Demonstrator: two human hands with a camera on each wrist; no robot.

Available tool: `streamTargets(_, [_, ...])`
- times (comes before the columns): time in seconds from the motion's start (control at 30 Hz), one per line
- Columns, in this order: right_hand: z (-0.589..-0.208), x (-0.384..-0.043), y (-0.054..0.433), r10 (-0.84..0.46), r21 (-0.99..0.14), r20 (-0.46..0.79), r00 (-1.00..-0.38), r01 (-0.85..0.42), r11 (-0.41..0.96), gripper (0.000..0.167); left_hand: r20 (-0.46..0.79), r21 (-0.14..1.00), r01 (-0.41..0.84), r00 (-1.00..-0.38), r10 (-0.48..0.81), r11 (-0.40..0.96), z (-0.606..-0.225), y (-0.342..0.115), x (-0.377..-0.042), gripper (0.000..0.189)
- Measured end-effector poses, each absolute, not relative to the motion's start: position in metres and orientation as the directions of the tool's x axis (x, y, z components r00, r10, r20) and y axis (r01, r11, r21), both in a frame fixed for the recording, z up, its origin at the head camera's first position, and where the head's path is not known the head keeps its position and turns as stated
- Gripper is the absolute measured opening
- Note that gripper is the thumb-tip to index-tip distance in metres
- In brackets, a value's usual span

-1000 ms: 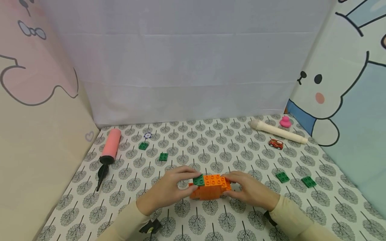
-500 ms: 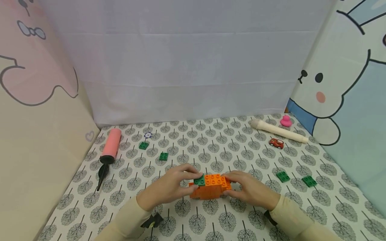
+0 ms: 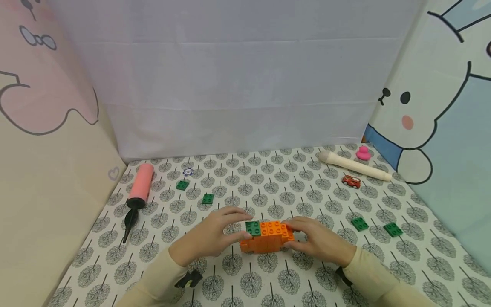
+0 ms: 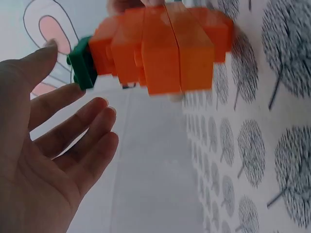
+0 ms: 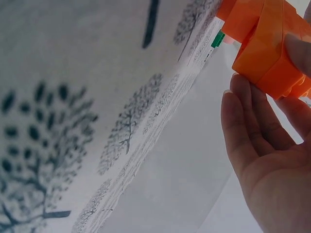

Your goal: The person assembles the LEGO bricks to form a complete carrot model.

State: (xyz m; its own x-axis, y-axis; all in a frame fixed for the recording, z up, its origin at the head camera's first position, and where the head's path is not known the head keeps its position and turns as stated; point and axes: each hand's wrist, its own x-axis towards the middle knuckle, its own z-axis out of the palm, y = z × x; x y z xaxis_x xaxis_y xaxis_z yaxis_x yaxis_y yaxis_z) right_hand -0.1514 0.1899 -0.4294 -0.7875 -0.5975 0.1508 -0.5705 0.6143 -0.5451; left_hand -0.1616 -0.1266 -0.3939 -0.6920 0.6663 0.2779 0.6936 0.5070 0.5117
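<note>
In the head view, a block build of orange toy bricks [image 3: 268,244] stands on the cloth at the middle front. A green brick [image 3: 252,228] caps its left end, level with the orange studs beside it. My left hand [image 3: 212,233] is spread at that end, thumb and fingers parted around the green brick. The left wrist view shows the green brick [image 4: 84,64] between thumb and fingers, with a gap to each. My right hand [image 3: 324,241] holds the right end of the build; in the right wrist view its thumb and fingers lie against the orange bricks [image 5: 272,51].
Two green bricks [image 3: 207,198] lie behind left, two more green bricks [image 3: 359,224] to the right. Farther off are a pink air pump [image 3: 141,183], a blue-white chip [image 3: 188,172], a red toy car [image 3: 351,181], a cream rod [image 3: 354,166] and a pink duck [image 3: 363,153].
My left fingers have parted and drawn back slightly left, off the green brick they held. My right hand keeps its hold, and the build stays in place.
</note>
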Motion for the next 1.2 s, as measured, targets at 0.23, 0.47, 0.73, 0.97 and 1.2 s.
streamTargets(0.23, [-0.429,-0.151,0.189,-0.594,-0.547,0.141,-0.792,-0.562,0.620,0.048,0.106,0.493,0.491,-0.853,0.510,0.718,-0.403,-0.161,-0.196,0.054])
streamTargets(0.47, [-0.428,-0.150,0.189,-0.586,-0.546,0.115,-0.802,-0.544,0.637,0.050,-0.020,0.502,0.325,-0.922,0.386,0.802,-0.426,-0.198,-0.240,0.049])
streamTargets(0.73, [-0.428,-0.150,0.189,-0.592,-0.553,0.116,-0.798,-0.546,0.629,0.051,-0.046,0.448,0.325,-0.922,0.385,0.833,-0.442,-0.210,-0.264,0.054])
streamTargets(0.97, [-0.430,-0.150,0.189,-0.606,-0.538,0.138,-0.783,-0.573,0.618,0.053,-0.079,0.440,0.290,-0.930,0.359,0.850,-0.445,-0.211,-0.269,0.050])
streamTargets(1.2, [-0.429,-0.151,0.189,-0.594,-0.544,0.126,-0.794,-0.556,0.628,0.053,-0.068,0.449,0.300,-0.928,0.367,0.842,-0.446,-0.208,-0.271,0.046])
